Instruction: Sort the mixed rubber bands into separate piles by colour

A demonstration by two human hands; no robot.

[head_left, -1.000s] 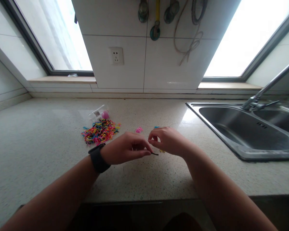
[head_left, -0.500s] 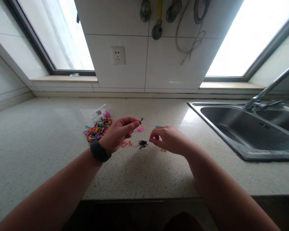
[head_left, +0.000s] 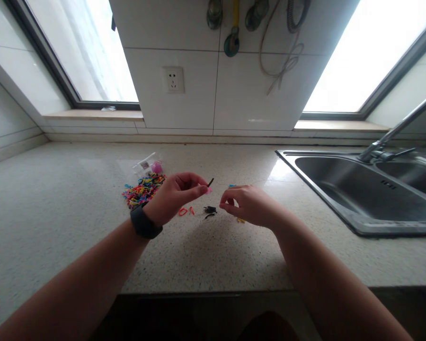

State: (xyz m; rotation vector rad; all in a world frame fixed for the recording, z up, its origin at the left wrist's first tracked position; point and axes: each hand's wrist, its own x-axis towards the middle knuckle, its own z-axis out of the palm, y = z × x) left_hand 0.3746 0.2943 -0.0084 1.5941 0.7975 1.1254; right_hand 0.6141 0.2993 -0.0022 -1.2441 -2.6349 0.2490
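Head view: left grip (head_left: 177,196) pinches a black band (head_left: 210,182) between thumb and fingers, end poking out far-right, pink bands (head_left: 208,191) partly hidden behind. Right grip (head_left: 244,203) half-curled, tips near each other, just right of the black pile (head_left: 209,209); can't tell if holding anything. Red bands (head_left: 183,212) left of pile, mixed pile (head_left: 142,192) farther left. Best handling, likely: light pinch, one band at a time, right grip not nudging the black pile.

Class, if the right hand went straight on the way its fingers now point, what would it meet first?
The right hand would probably meet the small black bands on the counter; its height above them is unclear, so it might pass over.
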